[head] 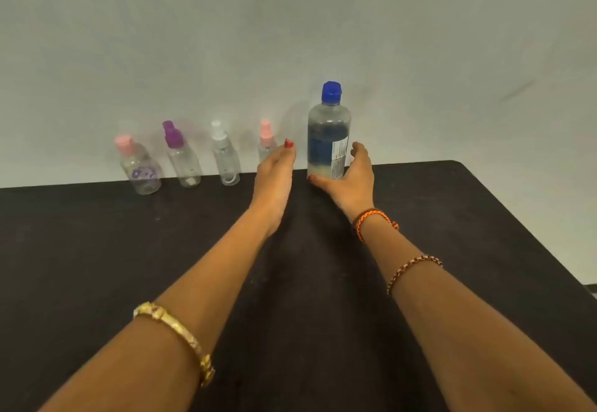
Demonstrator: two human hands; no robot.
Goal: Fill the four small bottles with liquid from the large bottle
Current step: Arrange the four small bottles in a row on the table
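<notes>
Standing at the black counter's [97, 266] far edge against a pale wall [290, 24], four small spray bottles [226, 156] are lined left of the large bottle [329, 134]. Right hand [350, 182] is cupped loosely beside its base; left hand [274, 172] is held open, fronting the rightmost spray bottle.

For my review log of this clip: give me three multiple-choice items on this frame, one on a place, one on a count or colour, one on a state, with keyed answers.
1. Where does the large bottle stand relative to the small bottles?
A. At the right end of the row
B. In the middle
C. At the left end

2. How many small bottles carry pink tops?
A. One
B. Two
C. Four

3. The large bottle's blue cap is:
A. Off, lying on the table
B. Held in the left hand
C. On the bottle

Answers: 1 A, all four small ones stand to its left. 2 B, the first and fourth from the left. 3 C, it sits on the neck.
</notes>
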